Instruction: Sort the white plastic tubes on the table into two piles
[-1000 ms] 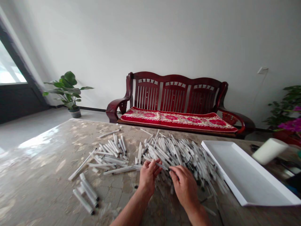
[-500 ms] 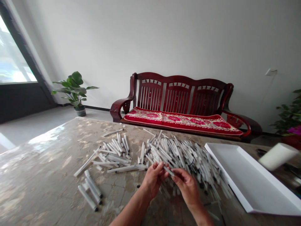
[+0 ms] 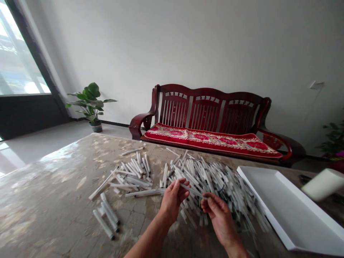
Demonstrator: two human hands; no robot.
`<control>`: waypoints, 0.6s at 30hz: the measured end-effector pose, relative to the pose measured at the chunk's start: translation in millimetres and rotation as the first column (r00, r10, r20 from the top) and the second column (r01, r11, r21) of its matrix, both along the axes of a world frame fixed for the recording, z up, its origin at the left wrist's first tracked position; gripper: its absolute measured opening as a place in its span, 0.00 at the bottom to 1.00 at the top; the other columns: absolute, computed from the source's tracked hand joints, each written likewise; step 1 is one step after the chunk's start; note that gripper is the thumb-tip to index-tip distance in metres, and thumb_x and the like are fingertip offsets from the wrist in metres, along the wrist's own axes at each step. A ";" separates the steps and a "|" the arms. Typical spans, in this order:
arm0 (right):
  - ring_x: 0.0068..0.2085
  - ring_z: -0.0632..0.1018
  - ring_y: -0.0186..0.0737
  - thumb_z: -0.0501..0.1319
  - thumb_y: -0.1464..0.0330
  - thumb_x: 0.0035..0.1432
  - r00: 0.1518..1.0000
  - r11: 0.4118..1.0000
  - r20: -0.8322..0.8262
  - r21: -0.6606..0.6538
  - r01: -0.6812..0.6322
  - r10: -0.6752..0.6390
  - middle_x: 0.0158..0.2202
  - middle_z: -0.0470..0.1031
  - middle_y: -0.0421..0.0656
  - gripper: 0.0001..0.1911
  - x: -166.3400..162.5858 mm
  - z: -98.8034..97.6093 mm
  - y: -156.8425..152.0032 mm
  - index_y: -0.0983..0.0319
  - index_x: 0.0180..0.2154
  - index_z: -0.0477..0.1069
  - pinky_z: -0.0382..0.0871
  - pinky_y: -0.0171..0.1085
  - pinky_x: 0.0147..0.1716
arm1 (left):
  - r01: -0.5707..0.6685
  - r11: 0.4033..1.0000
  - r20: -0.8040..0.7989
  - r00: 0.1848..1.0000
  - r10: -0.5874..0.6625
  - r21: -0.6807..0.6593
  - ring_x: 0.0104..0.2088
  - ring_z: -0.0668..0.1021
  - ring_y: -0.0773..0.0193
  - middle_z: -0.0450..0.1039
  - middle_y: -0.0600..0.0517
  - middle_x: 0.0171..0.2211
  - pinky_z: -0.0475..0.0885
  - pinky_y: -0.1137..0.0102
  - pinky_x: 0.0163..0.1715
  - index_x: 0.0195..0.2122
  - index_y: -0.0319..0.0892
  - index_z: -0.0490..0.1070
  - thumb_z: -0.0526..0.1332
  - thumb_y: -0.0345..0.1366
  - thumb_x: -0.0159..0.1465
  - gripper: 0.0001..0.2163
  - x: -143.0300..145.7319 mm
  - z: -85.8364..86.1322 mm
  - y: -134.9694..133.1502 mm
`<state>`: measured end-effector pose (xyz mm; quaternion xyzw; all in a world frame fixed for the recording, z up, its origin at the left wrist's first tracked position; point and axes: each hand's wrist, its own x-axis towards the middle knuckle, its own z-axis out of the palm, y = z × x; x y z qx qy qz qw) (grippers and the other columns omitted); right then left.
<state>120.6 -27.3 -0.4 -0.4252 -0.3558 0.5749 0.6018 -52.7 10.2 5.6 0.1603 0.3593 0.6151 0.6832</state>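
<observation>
L hand (image 3: 173, 199) grip closed on thin white tube (image 3: 194, 191) above desk (image 3: 45, 193), just in front of tube pile (image 3: 212, 181); R hand (image 3: 219, 215) at tube's far end, grip can't tell. Tube looks light, stiff, slick, so pinch near ends.

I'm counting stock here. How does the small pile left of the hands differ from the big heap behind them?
The big heap holds far more tubes than the small pile and lies deeper, while the pile is looser and flatter. The heap shows dark ends among the white; the pile looks nearly all white. The heap lies beside the white tray. Both are thin white tubes on the table.
</observation>
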 end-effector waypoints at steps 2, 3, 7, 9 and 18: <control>0.29 0.78 0.38 0.73 0.54 0.44 0.995 0.995 -0.013 0.013 0.096 -0.096 0.28 0.80 0.43 0.20 6.1 -1.5 2.2 0.61 0.36 0.79 0.70 0.34 0.28 | -0.073 0.997 -0.027 0.997 0.074 0.031 0.33 0.81 0.64 0.80 0.43 0.41 0.77 0.73 0.29 0.40 0.37 0.76 0.69 0.45 0.57 0.16 -4.6 -0.9 3.2; 0.28 0.77 0.38 0.73 0.54 0.44 0.987 0.987 0.003 0.026 0.158 -0.158 0.27 0.80 0.42 0.21 10.7 -2.8 3.7 0.61 0.36 0.79 0.70 0.34 0.27 | -0.128 0.990 -0.056 0.990 0.131 0.051 0.31 0.81 0.65 0.80 0.43 0.41 0.75 0.75 0.26 0.40 0.37 0.76 0.70 0.47 0.55 0.18 -7.6 -1.2 5.2; 0.30 0.78 0.41 0.68 0.49 0.49 0.884 0.918 0.249 0.111 0.380 -0.396 0.30 0.81 0.43 0.25 32.8 -10.7 9.9 0.62 0.40 0.78 0.72 0.36 0.28 | -0.331 0.926 -0.178 0.915 0.362 0.183 0.30 0.80 0.67 0.80 0.46 0.37 0.74 0.76 0.27 0.42 0.39 0.77 0.68 0.53 0.55 0.23 -17.9 -4.3 13.5; 0.34 0.80 0.44 0.64 0.48 0.53 0.819 0.901 0.376 0.177 0.396 -0.434 0.34 0.82 0.46 0.26 42.1 -15.9 12.4 0.62 0.44 0.77 0.74 0.39 0.33 | -0.352 0.893 -0.236 0.876 0.420 0.281 0.36 0.82 0.62 0.80 0.45 0.40 0.77 0.70 0.36 0.44 0.40 0.77 0.65 0.52 0.57 0.22 -18.5 -8.6 15.6; 0.38 0.79 0.51 0.49 0.48 0.63 0.241 0.846 0.819 0.459 0.271 -0.521 0.39 0.79 0.52 0.31 61.1 -20.2 16.5 0.64 0.53 0.71 0.73 0.47 0.37 | 0.293 0.797 -0.791 0.510 0.338 0.529 0.52 0.78 0.58 0.77 0.47 0.52 0.73 0.62 0.53 0.54 0.46 0.75 0.52 0.29 0.65 0.19 -4.9 -32.9 9.4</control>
